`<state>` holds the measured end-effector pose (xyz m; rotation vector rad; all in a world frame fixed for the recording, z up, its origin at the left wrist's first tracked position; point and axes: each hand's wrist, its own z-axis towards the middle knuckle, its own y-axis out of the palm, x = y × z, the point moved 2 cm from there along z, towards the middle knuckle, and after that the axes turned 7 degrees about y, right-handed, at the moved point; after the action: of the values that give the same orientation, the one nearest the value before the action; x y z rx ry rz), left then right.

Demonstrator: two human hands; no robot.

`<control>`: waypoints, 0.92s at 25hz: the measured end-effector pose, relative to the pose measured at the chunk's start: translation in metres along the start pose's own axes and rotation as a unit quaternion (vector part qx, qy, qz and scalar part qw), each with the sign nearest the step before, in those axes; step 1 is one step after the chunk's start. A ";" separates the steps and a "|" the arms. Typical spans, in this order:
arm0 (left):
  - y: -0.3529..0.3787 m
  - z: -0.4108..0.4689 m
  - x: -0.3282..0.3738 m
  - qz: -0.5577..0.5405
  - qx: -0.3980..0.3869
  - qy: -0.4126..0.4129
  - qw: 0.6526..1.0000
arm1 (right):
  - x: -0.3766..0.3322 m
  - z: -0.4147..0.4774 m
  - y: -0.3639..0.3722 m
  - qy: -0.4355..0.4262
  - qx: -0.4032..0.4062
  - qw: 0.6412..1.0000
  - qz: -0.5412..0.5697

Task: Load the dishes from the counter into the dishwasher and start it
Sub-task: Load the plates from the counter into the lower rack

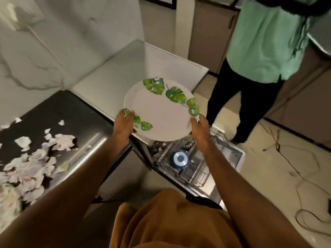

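Now, plate point(161, 115): leaf-printed, above rack point(198, 176) (pulled out)
left hand point(123, 123): fingers grasp left rim
right hand point(199, 128): fingers grasp right rim

One plate point(161, 113), one left hand point(123, 123), one right hand point(200, 128), one dishwasher point(237, 158), one blue disc point(179, 159)

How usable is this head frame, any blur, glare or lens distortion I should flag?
Head view: dim, warm light. The plate, gripped by the left hand and right hand, is reasonably sharp. The paper scraps on the dark counter smear near the left edge. A glare streak runs along the counter's steel front. The dishwasher rack looks soft. The wide-angle lens stretches the forearms.
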<state>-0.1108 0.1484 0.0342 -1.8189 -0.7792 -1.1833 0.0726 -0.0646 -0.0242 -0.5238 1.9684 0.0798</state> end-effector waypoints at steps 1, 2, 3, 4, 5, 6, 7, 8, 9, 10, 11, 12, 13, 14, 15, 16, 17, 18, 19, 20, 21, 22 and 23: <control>0.017 -0.004 0.004 -0.009 -0.024 0.005 1.000 | 0.006 0.005 -0.019 0.017 0.005 1.000 -0.006; 0.032 -0.004 0.005 -0.013 -0.047 0.015 0.999 | 0.011 0.012 -0.035 0.030 0.013 0.999 -0.008; 0.048 -0.006 0.006 -0.010 -0.076 0.018 0.997 | 0.018 0.019 -0.053 0.033 0.024 0.999 -0.009; 0.062 -0.008 0.007 -0.008 -0.105 0.024 0.994 | 0.024 0.024 -0.068 0.037 0.033 0.999 -0.003; 0.075 -0.008 0.006 0.001 -0.132 0.029 0.991 | 0.034 0.028 -0.081 0.048 0.042 0.998 -0.006; 0.087 -0.007 0.008 0.008 -0.152 0.034 0.988 | 0.042 0.035 -0.090 0.060 0.051 0.997 0.000; 0.105 -0.003 0.006 0.024 -0.169 0.041 0.985 | 0.050 0.044 -0.102 0.074 0.063 0.995 0.014; 0.124 0.004 0.003 0.050 -0.181 0.052 0.981 | 0.063 0.056 -0.114 0.086 0.073 0.993 0.031; 0.127 0.006 0.009 0.084 -0.192 0.065 0.976 | 0.068 0.060 -0.118 0.093 0.075 0.992 0.037; 0.139 0.010 0.008 0.127 -0.209 0.073 0.967 | 0.079 0.069 -0.126 0.104 0.079 0.991 0.041; 0.158 0.015 0.004 0.178 -0.225 0.083 0.955 | 0.096 0.087 -0.136 0.111 0.087 0.989 0.042; 0.174 0.019 0.002 0.225 -0.237 0.104 0.939 | 0.117 0.109 -0.145 0.113 0.096 0.988 0.040; 0.192 0.022 -0.005 0.270 -0.250 0.120 0.922 | 0.134 0.122 -0.153 0.123 0.111 0.986 0.022; 0.210 0.026 -0.011 0.308 -0.260 0.143 0.904 | 0.141 0.128 -0.158 0.125 0.126 0.984 -0.001; 0.227 0.030 -0.019 0.346 -0.271 0.165 0.883 | 0.140 0.129 -0.161 0.119 0.133 0.983 -0.032; 0.243 0.035 -0.029 0.376 -0.283 0.181 0.864 | 0.144 0.135 -0.162 0.117 0.138 0.981 -0.068; 0.258 0.041 -0.041 0.398 -0.295 0.189 0.848 | 0.145 0.144 -0.165 0.105 0.136 0.980 -0.104; 0.273 0.048 -0.056 0.413 -0.309 0.193 0.835 | 0.153 0.157 -0.167 0.095 0.130 0.977 -0.140; 0.287 0.052 -0.072 0.427 -0.318 0.194 0.824 | 0.163 0.171 -0.169 0.088 0.124 0.973 -0.174; 0.299 0.056 -0.086 0.442 -0.322 0.201 0.813 | 0.173 0.183 -0.173 0.080 0.123 0.968 -0.203; 0.312 0.061 -0.099 0.452 -0.319 0.209 0.807 | 0.185 0.194 -0.175 0.075 0.125 0.965 -0.219; 0.325 0.066 -0.111 0.460 -0.312 0.218 0.803 | 0.198 0.205 -0.178 0.066 0.128 0.963 -0.229; 0.340 0.073 -0.122 0.467 -0.310 0.222 0.798 | 0.211 0.215 -0.181 0.066 0.132 0.960 -0.236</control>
<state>0.1562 0.0409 -0.1965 -1.8854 0.8294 -1.1216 0.2514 -0.2351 -0.2743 -0.8206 1.8917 -0.5233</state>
